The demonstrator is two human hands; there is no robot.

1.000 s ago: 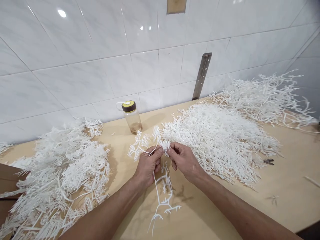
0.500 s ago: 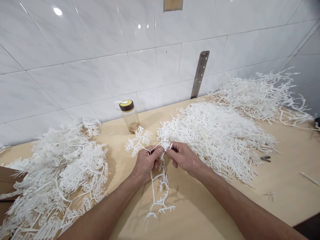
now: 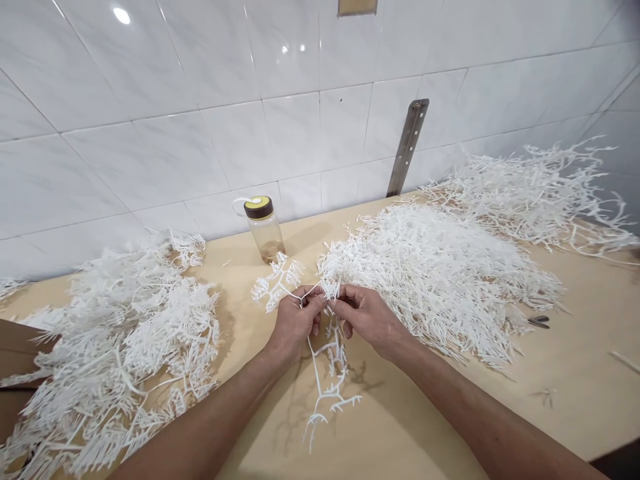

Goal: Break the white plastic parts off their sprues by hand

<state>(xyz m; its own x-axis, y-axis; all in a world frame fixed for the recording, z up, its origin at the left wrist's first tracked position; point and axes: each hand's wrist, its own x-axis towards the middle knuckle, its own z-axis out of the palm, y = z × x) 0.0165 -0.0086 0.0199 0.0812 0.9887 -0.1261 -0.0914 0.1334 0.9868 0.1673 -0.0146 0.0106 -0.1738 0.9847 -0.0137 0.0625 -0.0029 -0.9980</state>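
Between my hands is a white branching plastic piece (image 3: 325, 395), like an artificial coral or twig. One tufted end (image 3: 277, 283) sticks out to the upper left, and a thinner forked part hangs down toward me over the table. My left hand (image 3: 299, 319) pinches its stem between thumb and fingers. Close beside it, my right hand (image 3: 363, 313) has thumb and forefinger pinched at the same piece, near a small tuft; the exact contact is hidden by the fingers. Just behind my hands lies a big heap of similar white sprigs (image 3: 430, 273).
Another heap of white branches (image 3: 150, 333) covers the left side, near a cardboard box (image 3: 20, 373). More strands (image 3: 545, 193) lie at the back right. A bottle (image 3: 265, 230) stands by the tiled wall, with a metal bracket (image 3: 407, 150) further right. Small dark snips (image 3: 539, 322) lie at the right.
My right hand has moved slightly left, closer to my left hand. The hanging part of the branch has swung a little to the right and up. The whole view has shifted slightly.
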